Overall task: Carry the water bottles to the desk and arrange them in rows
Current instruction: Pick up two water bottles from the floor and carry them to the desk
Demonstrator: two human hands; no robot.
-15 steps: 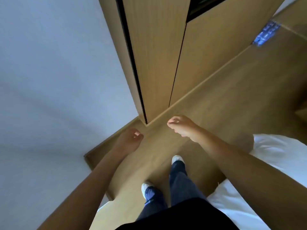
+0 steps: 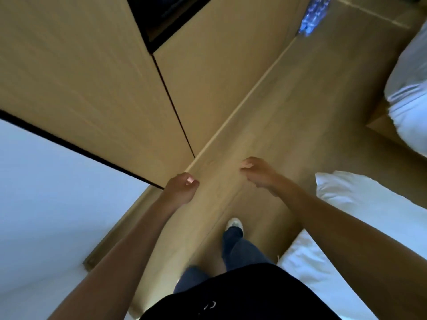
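Observation:
A pack of water bottles (image 2: 313,16) in bluish clear wrap lies on the wooden floor far ahead, at the top right, by the base of the wooden cabinet. My left hand (image 2: 181,187) hangs out in front of me with loosely curled fingers and holds nothing. My right hand (image 2: 255,173) is also held forward, fingers loosely bent downward, empty. Both hands are well short of the bottles. No desk is in view.
A tall wooden cabinet (image 2: 104,77) fills the left and upper middle. A white wall (image 2: 46,192) lies at the left. White bedding (image 2: 360,215) borders the wooden floor (image 2: 288,112) on the right, with another bed (image 2: 411,88) further on. My legs and one white shoe (image 2: 234,224) show below.
I have stepped forward and turned right: the cabinet and bottles have shifted closer and leftward, and a second bed has come into view. Both hands stay empty.

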